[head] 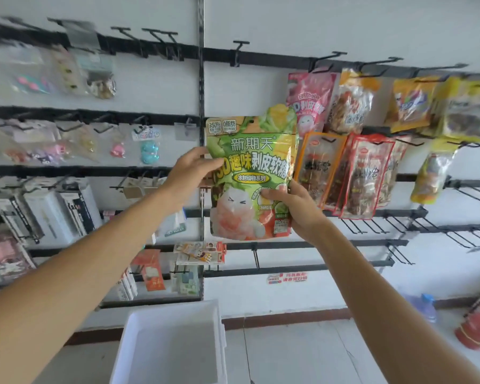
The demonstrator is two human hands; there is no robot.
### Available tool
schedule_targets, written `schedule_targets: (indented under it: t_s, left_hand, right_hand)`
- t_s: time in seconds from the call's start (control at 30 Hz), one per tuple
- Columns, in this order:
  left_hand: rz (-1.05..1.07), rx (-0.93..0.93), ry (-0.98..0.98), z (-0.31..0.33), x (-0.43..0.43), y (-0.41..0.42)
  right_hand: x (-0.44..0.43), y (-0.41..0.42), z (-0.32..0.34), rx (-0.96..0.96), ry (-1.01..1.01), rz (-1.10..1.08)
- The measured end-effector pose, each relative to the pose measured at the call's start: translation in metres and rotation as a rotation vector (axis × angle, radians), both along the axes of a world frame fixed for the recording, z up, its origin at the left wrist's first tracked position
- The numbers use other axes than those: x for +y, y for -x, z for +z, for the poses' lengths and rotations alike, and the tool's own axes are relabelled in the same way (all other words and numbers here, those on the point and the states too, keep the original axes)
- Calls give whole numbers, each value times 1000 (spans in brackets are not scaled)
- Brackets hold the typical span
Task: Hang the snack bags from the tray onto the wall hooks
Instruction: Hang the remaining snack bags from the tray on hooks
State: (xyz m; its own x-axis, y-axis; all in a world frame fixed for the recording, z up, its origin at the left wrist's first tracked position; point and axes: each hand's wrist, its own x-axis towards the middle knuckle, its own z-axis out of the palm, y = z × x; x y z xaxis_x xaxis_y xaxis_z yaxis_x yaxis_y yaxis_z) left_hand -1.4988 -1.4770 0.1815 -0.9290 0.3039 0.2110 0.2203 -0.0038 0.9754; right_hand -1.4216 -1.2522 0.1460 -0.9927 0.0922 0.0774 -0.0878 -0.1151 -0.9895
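Green bag (250,162) up at the wall
Left hand (194,167) pinches its side, right hand (295,210) grips its lower corner, just left of the pink bag (308,101). I'd keep it flat and slide the top hole onto the bare hook (240,49) up-left of that pink bag.

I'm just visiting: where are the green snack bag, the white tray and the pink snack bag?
green snack bag (251,153): head view, middle of its printed front.
white tray (175,309): head view, its far rim.
pink snack bag (308,99): head view, front of the hanging pouch.
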Motion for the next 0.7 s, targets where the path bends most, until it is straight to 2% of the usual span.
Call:
schedule_targets:
  t_s: [0.13,0.23,0.33,0.57,0.63,0.7]
  left_hand:
    - [-40,29,-117,45,16,27]
    - [-47,22,-134,53,21,45]
    - [-35,59,-119,52,20,62]
    - [-107,144,-25,37,17,87]
    - [-137,148,8,31,18,87]
    - [-145,143,12,27,19,89]
  right_hand:
    - [0,17,8,42,-9,13]
    - [-3,28,6,50,-3,-11]
    - [-2,37,10,48,-92,-61]
    - [-5,62,43,283,-125,-349]
    - [-10,67,53,373,-261,-443]
    - [-14,72,59,428,-565,-570]
